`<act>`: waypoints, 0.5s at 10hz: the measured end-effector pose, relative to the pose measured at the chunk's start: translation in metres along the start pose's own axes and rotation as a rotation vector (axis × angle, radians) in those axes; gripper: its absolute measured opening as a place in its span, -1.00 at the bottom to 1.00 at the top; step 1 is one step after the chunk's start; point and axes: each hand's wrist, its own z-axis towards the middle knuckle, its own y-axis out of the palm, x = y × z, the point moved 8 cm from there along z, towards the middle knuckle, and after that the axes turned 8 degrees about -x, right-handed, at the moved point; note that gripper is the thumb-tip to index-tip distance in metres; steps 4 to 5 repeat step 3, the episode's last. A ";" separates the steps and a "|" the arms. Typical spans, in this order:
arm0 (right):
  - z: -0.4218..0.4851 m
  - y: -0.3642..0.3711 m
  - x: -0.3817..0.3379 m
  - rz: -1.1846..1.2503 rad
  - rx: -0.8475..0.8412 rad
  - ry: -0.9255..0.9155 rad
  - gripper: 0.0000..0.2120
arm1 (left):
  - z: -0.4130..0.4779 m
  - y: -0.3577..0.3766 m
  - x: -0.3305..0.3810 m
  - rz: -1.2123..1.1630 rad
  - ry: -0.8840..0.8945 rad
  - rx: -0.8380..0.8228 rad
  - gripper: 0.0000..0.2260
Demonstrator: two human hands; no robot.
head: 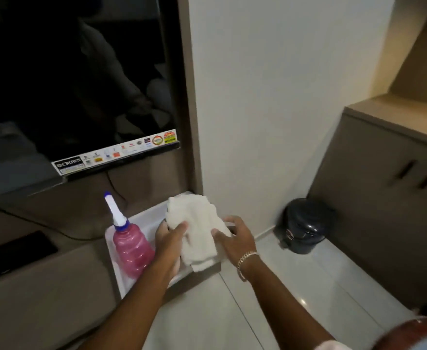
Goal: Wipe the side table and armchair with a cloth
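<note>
A crumpled white cloth (197,223) is bunched over a white tray (141,218) on the right end of a low grey-brown TV console. My left hand (169,238) grips the cloth from the left, thumb on top. My right hand (235,238), with a gold bracelet on the wrist, holds the cloth's right side. A pink spray bottle (131,248) with a white and blue nozzle stands upright in the tray, just left of my left hand. No side table or armchair is in view.
A dark TV (76,79) fills the upper left, above the console (43,286). A black remote-like object (15,251) lies on the console. A small dark pedal bin (305,226) stands on the tiled floor by the white wall. A grey cabinet (389,193) is on the right.
</note>
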 end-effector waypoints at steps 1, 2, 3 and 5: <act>0.037 0.035 -0.001 -0.207 -0.038 -0.036 -0.68 | 0.034 -0.014 0.009 0.440 0.137 0.154 -0.43; 0.047 0.042 0.006 -0.256 -0.102 -0.006 -0.65 | 0.059 -0.015 -0.015 0.743 0.061 0.094 -0.32; 0.009 0.009 0.012 -0.230 0.026 -0.132 -0.71 | 0.046 -0.009 -0.040 1.166 -0.076 0.104 -0.38; 0.009 0.009 0.012 -0.230 0.026 -0.132 -0.71 | 0.046 -0.009 -0.040 1.166 -0.076 0.104 -0.38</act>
